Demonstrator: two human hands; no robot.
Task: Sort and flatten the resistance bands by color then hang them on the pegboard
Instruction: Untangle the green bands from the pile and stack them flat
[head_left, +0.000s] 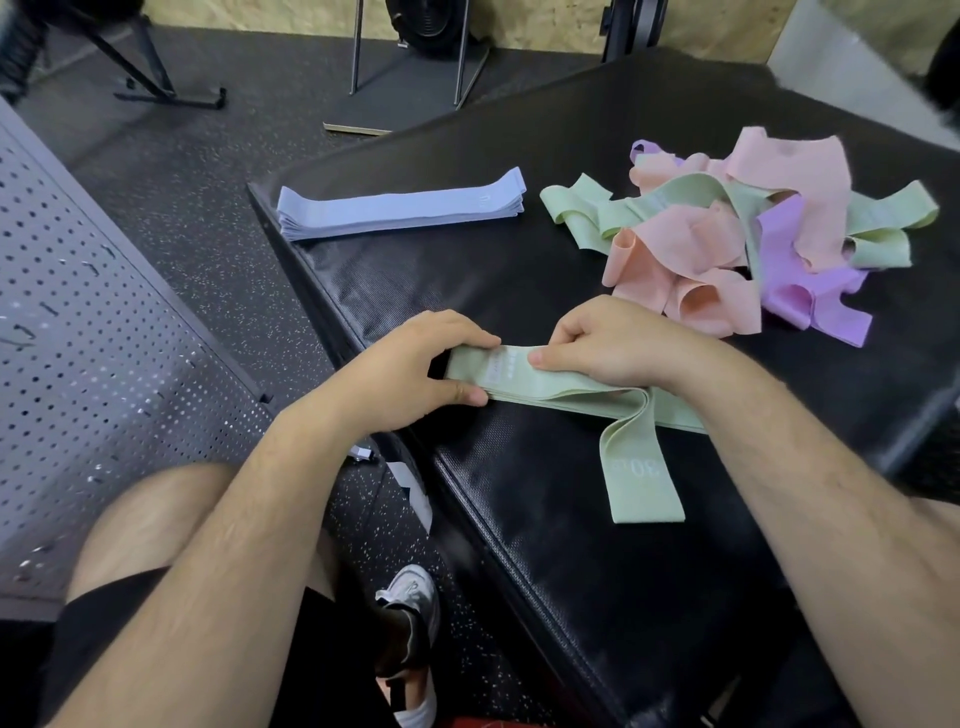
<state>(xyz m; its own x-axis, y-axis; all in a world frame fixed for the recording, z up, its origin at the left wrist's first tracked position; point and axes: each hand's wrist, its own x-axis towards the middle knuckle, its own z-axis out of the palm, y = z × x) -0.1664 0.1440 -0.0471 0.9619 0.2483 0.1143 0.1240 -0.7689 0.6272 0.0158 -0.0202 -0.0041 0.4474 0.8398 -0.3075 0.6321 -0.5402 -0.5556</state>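
A flat stack of light green bands lies on the black mat in front of me. My left hand grips its left end between thumb and curled fingers. My right hand pinches the stack near its middle. One green band end hangs loose toward me, printed "30". A neat stack of blue bands lies at the mat's far left. A tangled pile of pink, green and purple bands sits at the right. The grey pegboard with small hooks leans on the floor at left.
Speckled black rubber floor surrounds the mat. Metal stand legs and a black fan on a frame stand at the back. My knees and a white shoe are below, between the pegboard and the mat.
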